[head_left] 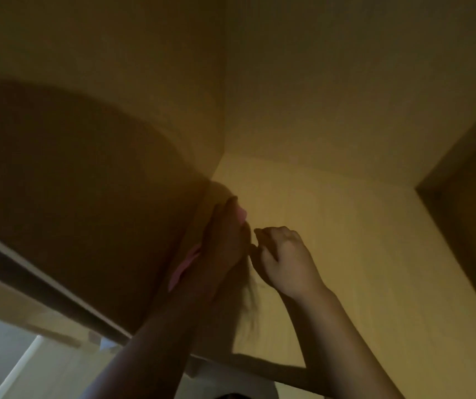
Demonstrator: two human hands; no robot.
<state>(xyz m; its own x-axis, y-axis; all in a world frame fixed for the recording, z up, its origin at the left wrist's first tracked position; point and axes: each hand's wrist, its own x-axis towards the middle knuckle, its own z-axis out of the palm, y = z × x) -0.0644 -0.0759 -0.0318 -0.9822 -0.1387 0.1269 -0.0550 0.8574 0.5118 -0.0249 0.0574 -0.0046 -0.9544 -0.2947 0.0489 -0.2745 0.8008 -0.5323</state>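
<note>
I am looking up into a dim corner of yellow walls. My left hand [225,237] lies flat with straight fingers and presses a pink cloth [183,264] against the left wall beside the corner seam. The cloth shows above the fingertips and below the palm. My right hand [284,256] is raised just to the right of it, near the right wall, with its fingers curled. A wisp of dark strands [252,295] hangs between the two wrists. I cannot tell whether either hand holds the strands.
A dark curved shadow [72,182] covers the left wall. A door or window frame [44,289] runs along the lower left with paler light below it. A dark recess [467,197] opens at the right edge. A ledge [274,367] crosses behind my forearms.
</note>
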